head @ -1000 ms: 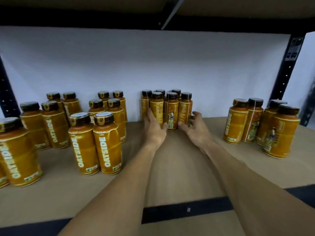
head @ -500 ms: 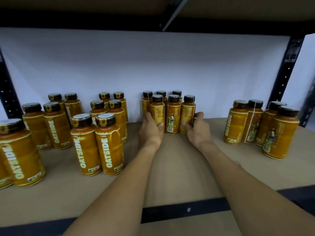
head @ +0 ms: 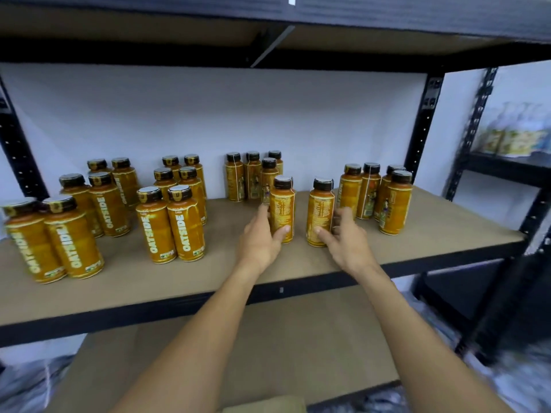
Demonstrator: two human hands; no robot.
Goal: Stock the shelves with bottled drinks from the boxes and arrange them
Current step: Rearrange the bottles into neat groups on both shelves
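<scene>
- Two bare forearms stretch over the lower shelf (head: 268,338), a plain brown board, up to the shelf (head: 226,281) above it.
- The left hand (head: 258,244) grips the left bottle (head: 283,208) low down: the thumb lies across the front of the label and the fingers curl behind its left side.
- The right hand (head: 348,245) holds the right bottle (head: 320,210) in the same way, with the thumb on the front near the base and the fingers wrapped round the right side; they are blurred.
- Both bottles stand upright about midway along the shelf, between its front and back edges, with a clear gap between them.
- A front pair (head: 53,236) with OATSIDE labels stands near the front left corner.
- A second pair (head: 170,225) stands just left of the left hand, and more pairs line up behind both toward the back edge.
- A right group (head: 375,195) of four bottles stands near the right edge, just behind the right hand.
- A back group (head: 253,177) of four stands at the back edge by the white wall (head: 298,114), just behind the left bottle.
- Past the right post (head: 423,126), a rack (head: 507,171) carries pale bottles too blurred to read.
</scene>
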